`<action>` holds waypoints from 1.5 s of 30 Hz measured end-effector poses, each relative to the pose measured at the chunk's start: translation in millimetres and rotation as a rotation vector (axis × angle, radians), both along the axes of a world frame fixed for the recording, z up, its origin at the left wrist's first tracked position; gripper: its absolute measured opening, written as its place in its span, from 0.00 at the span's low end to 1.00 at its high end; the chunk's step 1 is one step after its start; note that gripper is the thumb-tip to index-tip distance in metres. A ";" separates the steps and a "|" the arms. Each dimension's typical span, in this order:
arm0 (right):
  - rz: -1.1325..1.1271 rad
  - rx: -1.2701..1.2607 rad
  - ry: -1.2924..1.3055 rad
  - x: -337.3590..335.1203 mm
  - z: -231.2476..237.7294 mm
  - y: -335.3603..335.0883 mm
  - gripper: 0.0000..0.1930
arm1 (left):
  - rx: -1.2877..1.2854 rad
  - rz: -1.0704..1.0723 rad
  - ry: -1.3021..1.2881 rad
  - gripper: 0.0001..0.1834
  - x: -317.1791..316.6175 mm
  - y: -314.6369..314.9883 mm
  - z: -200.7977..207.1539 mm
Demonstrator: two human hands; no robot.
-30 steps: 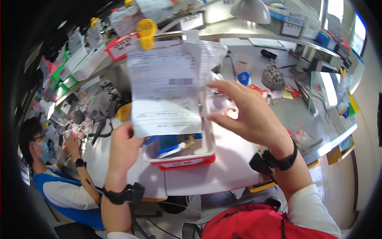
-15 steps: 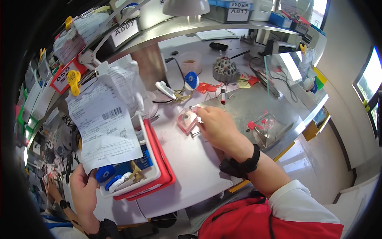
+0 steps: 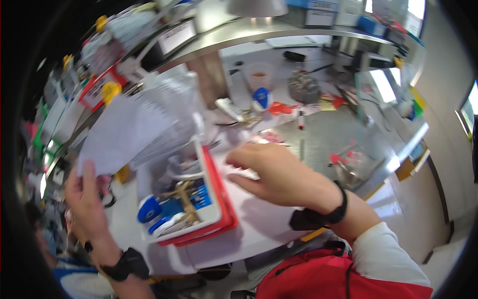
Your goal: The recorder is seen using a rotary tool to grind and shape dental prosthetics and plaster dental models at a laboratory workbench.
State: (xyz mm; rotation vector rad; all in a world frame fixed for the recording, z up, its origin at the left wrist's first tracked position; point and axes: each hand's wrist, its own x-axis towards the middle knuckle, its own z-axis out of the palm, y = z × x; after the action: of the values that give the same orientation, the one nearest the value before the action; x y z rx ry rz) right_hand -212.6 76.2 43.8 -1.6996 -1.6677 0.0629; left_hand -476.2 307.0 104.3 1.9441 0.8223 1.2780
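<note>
At the left, my left hand (image 3: pixel 87 199) pinches the lower edge of a printed paper sheet (image 3: pixel 112 134), which is folded up and blurred by motion. Below it is a white tray (image 3: pixel 215 207) set in a red tray (image 3: pixel 228 209). In the white tray lie round blue-and-white pieces (image 3: pixel 149 209) and a brass-coloured metal frame (image 3: pixel 186 202). My right hand (image 3: pixel 279 172) hovers just right of the trays, thumb and fingers apart, with nothing visible between them. Partly hidden behind it on the table is a small clear-and-pink box (image 3: pixel 271 137).
Farther back stand a grey bur holder (image 3: pixel 304 87), a clear cup (image 3: pixel 259 77) and another blue-and-white piece (image 3: pixel 262 98). A clear shield (image 3: pixel 383 107) rises at the right. A metal shelf (image 3: pixel 279 32) and lamp (image 3: pixel 257 7) overhang the back. Another person is at the far left.
My left hand has raised the sheet leftward, uncovering more of the white tray. My right hand has left the clear-and-pink box and come toward the trays. The whole view has shifted.
</note>
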 end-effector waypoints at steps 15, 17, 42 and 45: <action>0.113 0.155 -0.047 -3.4 48.4 71.6 0.09 | -0.058 -0.026 0.033 0.11 -4.0 -14.4 -3.8; 0.221 -0.091 -0.299 1.6 43.9 77.9 0.10 | -0.060 -0.024 0.051 0.10 -2.5 -15.2 -8.1; 0.009 0.172 0.190 -11.7 40.7 -31.5 0.23 | 0.073 -0.095 -0.140 0.09 -16.4 -47.9 -3.4; -0.035 0.165 0.125 -5.6 33.3 -56.7 0.22 | 0.054 -0.200 -0.087 0.08 -19.9 -52.0 -8.2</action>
State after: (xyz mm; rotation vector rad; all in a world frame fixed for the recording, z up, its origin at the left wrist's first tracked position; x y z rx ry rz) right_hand -218.3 19.5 77.0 -1.5679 -1.5089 0.0140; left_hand -496.1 255.0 96.1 1.9438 0.5408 1.2657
